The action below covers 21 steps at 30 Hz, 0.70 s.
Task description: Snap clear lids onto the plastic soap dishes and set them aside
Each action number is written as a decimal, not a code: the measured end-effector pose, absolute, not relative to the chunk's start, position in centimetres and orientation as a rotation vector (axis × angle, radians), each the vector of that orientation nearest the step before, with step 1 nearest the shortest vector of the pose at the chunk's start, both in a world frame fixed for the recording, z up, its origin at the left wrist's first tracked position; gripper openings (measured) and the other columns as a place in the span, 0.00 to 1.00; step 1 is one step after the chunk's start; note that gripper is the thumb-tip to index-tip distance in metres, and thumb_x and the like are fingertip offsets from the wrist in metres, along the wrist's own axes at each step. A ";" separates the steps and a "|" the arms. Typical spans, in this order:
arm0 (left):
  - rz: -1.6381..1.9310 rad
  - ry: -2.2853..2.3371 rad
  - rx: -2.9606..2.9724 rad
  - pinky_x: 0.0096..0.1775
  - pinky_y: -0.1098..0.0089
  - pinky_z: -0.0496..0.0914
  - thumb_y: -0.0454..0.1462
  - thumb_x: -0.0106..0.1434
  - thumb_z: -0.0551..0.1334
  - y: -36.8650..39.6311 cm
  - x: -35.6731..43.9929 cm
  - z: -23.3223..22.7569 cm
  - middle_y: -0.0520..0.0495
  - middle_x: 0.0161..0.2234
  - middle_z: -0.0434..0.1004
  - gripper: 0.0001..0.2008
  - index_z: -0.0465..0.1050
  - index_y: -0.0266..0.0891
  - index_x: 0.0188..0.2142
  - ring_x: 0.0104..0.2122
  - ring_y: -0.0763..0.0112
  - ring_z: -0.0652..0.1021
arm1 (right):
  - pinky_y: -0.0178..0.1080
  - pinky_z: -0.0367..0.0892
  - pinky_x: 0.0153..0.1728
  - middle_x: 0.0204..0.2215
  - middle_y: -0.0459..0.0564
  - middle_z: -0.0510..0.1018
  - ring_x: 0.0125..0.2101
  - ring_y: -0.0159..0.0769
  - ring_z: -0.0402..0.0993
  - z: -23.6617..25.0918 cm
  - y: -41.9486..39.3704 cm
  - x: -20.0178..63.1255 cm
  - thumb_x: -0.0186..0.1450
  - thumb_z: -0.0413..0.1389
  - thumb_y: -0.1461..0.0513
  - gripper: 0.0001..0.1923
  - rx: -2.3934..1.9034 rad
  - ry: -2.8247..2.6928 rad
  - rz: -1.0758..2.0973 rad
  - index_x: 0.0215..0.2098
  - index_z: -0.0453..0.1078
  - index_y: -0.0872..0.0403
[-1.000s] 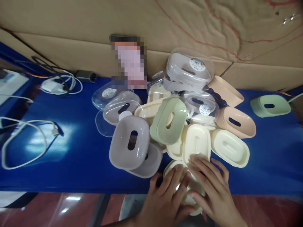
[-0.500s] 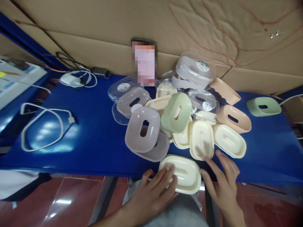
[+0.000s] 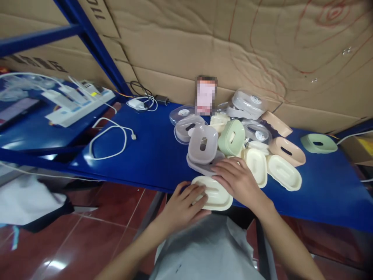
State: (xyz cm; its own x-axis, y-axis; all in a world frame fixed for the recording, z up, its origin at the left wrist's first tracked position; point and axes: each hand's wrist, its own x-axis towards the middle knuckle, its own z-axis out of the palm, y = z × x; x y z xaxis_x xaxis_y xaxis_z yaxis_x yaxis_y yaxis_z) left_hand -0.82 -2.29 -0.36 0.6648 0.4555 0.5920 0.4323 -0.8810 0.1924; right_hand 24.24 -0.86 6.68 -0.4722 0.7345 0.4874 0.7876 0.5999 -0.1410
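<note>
At the near edge of the blue table point(image 3: 163, 163), just left of the person's middle, lies a shallow cream tray point(image 3: 218, 196), its hollow side up. The left hand point(image 3: 186, 204) rests over its left end, fingers bent and lightly spread on the surface; whether they grip or only steady it, I cannot tell, as the underside is hidden. The right hand point(image 3: 237, 179) hangs palm down above the tray's far right corner, fingers loosely bent. Its fingertips come up to the lower mauve piece point(image 3: 201, 167) just beyond; whether they touch it or hold anything is unclear.

The step in hand looks like positioning this one tray, apart from the pile behind it. The next move seems to call for a surer hold on both ends, with the right fingers kept clear of the pile. Near on that side, two more cream trays point(image 3: 256, 167) lie just right of the hand, and a green holder point(image 3: 237, 134) leans farther back, beside the upper mauve piece point(image 3: 196, 144).
</note>
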 end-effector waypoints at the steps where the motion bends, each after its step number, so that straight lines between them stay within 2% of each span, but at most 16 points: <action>1: 1.031 0.756 2.833 0.58 0.53 0.69 0.47 0.73 0.68 -2.1 -1.0 -0.4 0.40 0.53 0.86 0.14 0.78 0.40 0.49 0.52 0.56 0.82 | 0.47 0.70 0.58 0.49 0.51 0.87 0.53 0.41 0.81 7.1 -0.9 24.5 0.77 0.60 0.60 0.10 -1.192 -2.284 -0.069 0.54 0.77 0.53; 6: 1.084 0.707 2.789 0.55 0.53 0.74 0.42 0.73 0.67 -1.5 -1.4 0.2 0.37 0.53 0.84 0.13 0.76 0.38 0.52 0.52 0.55 0.82 | 0.47 0.75 0.56 0.49 0.50 0.86 0.52 0.40 0.82 8.5 -3.0 25.5 0.76 0.60 0.60 0.12 -1.196 -2.131 0.219 0.57 0.76 0.49; 10: 1.251 0.670 2.702 0.51 0.57 0.79 0.39 0.71 0.69 -0.8 -1.6 0.3 0.38 0.47 0.80 0.11 0.75 0.37 0.48 0.49 0.58 0.81 | 0.48 0.78 0.55 0.50 0.52 0.86 0.53 0.43 0.82 7.2 -6.0 26.5 0.76 0.60 0.62 0.16 -1.231 -2.109 0.255 0.60 0.75 0.47; 13: 1.354 0.677 2.565 0.50 0.61 0.82 0.39 0.67 0.74 -0.5 -1.6 -0.4 0.42 0.47 0.77 0.12 0.75 0.40 0.46 0.49 0.61 0.81 | 0.49 0.78 0.57 0.51 0.53 0.85 0.55 0.44 0.81 5.3 -8.1 27.4 0.75 0.60 0.66 0.18 -1.260 -2.070 0.213 0.61 0.74 0.49; 15: 1.399 0.705 2.456 0.51 0.61 0.83 0.38 0.65 0.76 -0.5 -1.6 -0.9 0.43 0.50 0.75 0.17 0.75 0.43 0.50 0.51 0.61 0.81 | 0.50 0.77 0.60 0.53 0.54 0.84 0.57 0.44 0.80 4.1 -9.1 27.8 0.74 0.59 0.68 0.18 -1.277 -2.074 0.188 0.61 0.74 0.49; 18: 1.387 0.742 2.373 0.53 0.59 0.84 0.37 0.65 0.76 -0.4 -1.5 -1.3 0.38 0.62 0.69 0.27 0.72 0.47 0.60 0.59 0.57 0.79 | 0.54 0.76 0.64 0.55 0.55 0.83 0.61 0.46 0.78 2.6 -9.9 27.7 0.74 0.59 0.68 0.19 -1.277 -2.098 0.189 0.61 0.74 0.50; 21: 1.238 0.716 2.479 0.56 0.54 0.82 0.38 0.70 0.72 -0.2 -1.5 -1.0 0.35 0.65 0.68 0.26 0.70 0.45 0.64 0.63 0.53 0.76 | 0.57 0.75 0.65 0.59 0.56 0.82 0.64 0.48 0.76 1.5 -10.1 27.3 0.74 0.60 0.66 0.18 -1.287 -2.076 0.185 0.61 0.74 0.50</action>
